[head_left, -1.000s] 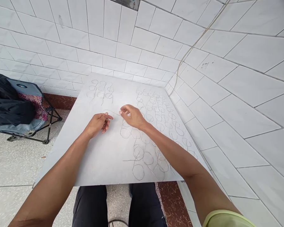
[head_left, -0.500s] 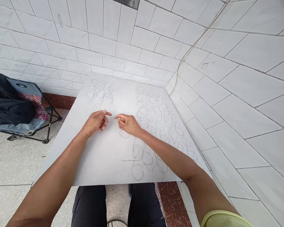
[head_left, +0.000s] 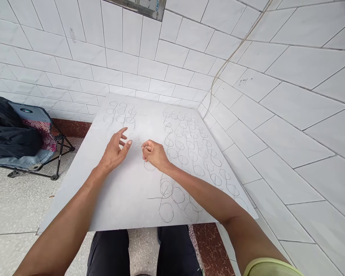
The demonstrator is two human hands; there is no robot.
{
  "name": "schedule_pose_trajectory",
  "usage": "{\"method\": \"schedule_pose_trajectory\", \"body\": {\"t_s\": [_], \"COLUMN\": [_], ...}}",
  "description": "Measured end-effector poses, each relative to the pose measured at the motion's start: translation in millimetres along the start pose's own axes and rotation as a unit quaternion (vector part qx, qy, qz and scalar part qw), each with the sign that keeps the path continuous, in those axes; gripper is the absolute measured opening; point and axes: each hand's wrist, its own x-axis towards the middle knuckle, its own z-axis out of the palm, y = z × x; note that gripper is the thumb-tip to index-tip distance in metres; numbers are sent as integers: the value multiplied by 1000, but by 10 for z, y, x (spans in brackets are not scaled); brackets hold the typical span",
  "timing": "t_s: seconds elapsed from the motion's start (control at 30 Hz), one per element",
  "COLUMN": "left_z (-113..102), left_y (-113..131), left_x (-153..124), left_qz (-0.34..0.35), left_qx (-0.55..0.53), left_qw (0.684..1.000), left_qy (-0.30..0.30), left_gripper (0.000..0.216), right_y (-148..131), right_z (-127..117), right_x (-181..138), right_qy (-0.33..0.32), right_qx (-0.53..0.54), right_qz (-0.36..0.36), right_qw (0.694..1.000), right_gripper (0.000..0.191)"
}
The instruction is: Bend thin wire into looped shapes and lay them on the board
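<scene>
Head view, both hands over the table (head_left: 117, 199).

Right hand (head_left: 156, 155): thumb and forefinger pinch a thin wire (head_left: 140, 143); the other fingers curl in behind. Left hand (head_left: 115, 149): thumb and fingers spread, no grip on anything that I can see. Contact between left thumb and wire: cannot tell, the wire is too fine there.

Position of wire: over the middle of the table, in the gap between the hands. From the right hand it lies to the left, protruding past the fingertips; from the left hand it lies to the right, just beside the thumb tip. Right hand is the nearer, being in contact. Axis: one visible part slants from the pinch toward the far edge and slightly left; another fine part points more directly at the left thumb. Long axis of the whole piece not resolvable.

Surroundings: a small group of looped wires (head_left: 130, 120) lies beyond the left hand, near the far left corner. A larger group of rings (head_left: 166, 212) covers the right side, partly under the right forearm.
</scene>
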Motion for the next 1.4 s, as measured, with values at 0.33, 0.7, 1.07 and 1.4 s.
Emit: {"method": "schedule_pose_trajectory", "body": {"t_s": [0.33, 0.7, 1.07, 1.4], "left_z": [50, 96, 28, 6], "left_y": [-191, -230, -175, -45], "left_x": [18, 8, 21, -6], "left_qz": [9, -79, -57, -73], "left_qx": [26, -54, 1, -74], "left_qw": [1000, 995, 998, 992], "left_qy": [-7, 30, 41, 72], "left_gripper": [53, 39, 38, 56], "right_y": [68, -11, -148, -132], "right_z": [36, 99, 129, 123], "right_x": [-79, -116, -170, -171], "right_qy": [-24, -33, -50, -14], "right_qx": [-21, 20, 49, 35], "right_qz": [-79, -36, -27, -22], "right_qw": [996, 999, 997, 999], "right_gripper": [11, 12, 11, 8]}}
